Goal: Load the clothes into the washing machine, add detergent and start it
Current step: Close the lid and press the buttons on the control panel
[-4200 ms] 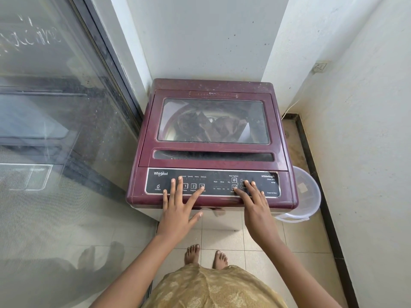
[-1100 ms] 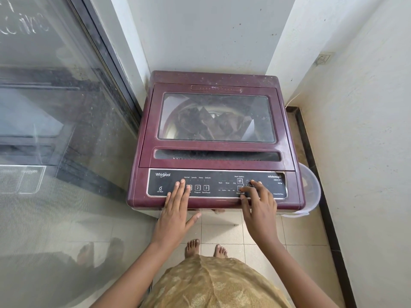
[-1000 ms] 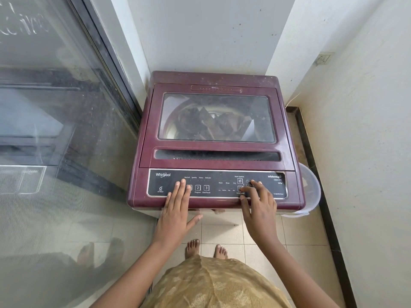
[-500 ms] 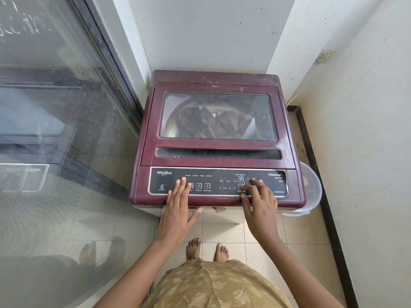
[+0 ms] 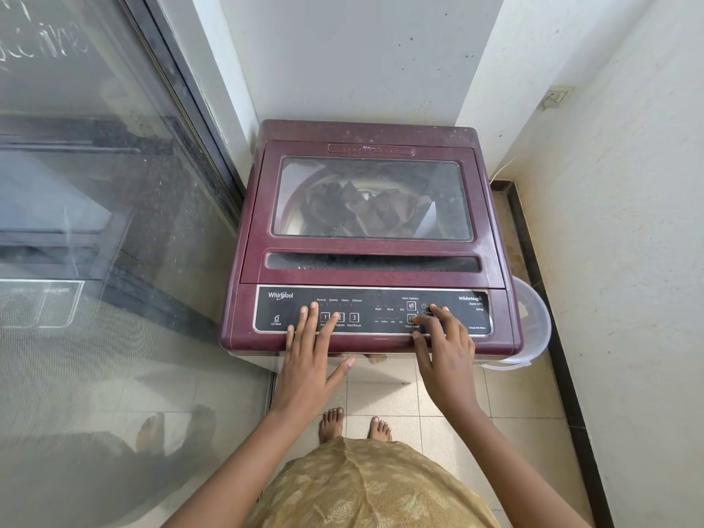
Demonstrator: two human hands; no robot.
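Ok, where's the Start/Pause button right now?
In the head view, the Start/Pause button, marked 3, sits left of centre on the washing machine's control panel, uncovered, just right of the left hand's fingertips.

washing machine: 1 | control panel: 1 | hands: 2, left hand, right hand | bare feet: 2 | plastic bucket: 1 | glass door: 1

Hidden and unclear
Left hand covers buttons on the panel; bucket half behind washer; small labels unreadable.
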